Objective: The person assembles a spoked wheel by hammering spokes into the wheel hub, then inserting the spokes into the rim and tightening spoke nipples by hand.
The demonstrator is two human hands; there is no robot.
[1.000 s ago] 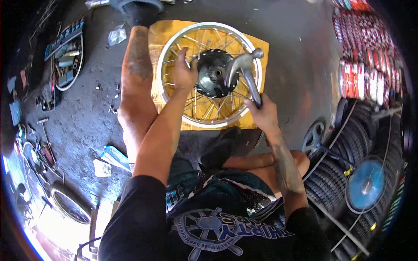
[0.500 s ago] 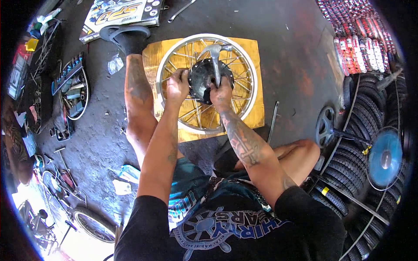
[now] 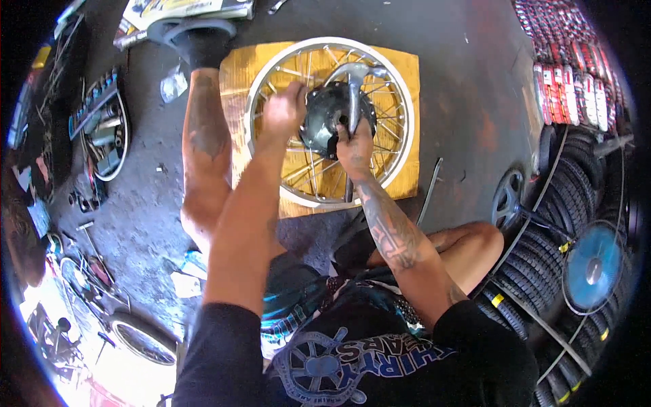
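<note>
A spoked wheel rim (image 3: 409, 122) lies flat on a yellowish cardboard sheet (image 3: 404, 58), with a black hub (image 3: 322, 122) at its middle. My right hand (image 3: 357, 146) is closed round a claw hammer (image 3: 354, 98) over the hub's right side. The hammer's metal head is farthest from me, and part of its handle shows below my fist. Over the spokes just left of the hub, my left hand (image 3: 281, 112) is blurred, its fingers drawn together. Whatever it may pinch is too small or hidden to make out.
My outstretched left leg (image 3: 207, 129) flanks the cardboard, and a metal bar (image 3: 430, 191) lies right of it. Farther left is a tray of tools (image 3: 108, 139). Stacked tyres (image 3: 576, 176) and a blue fan (image 3: 593, 270) stand at the right. A flat box (image 3: 186, 8) lies beyond my foot.
The view has shifted slightly. My left hand has lifted a little and moved away from the hub's edge, blurring. My right hand still grips the hammer over the hub.
</note>
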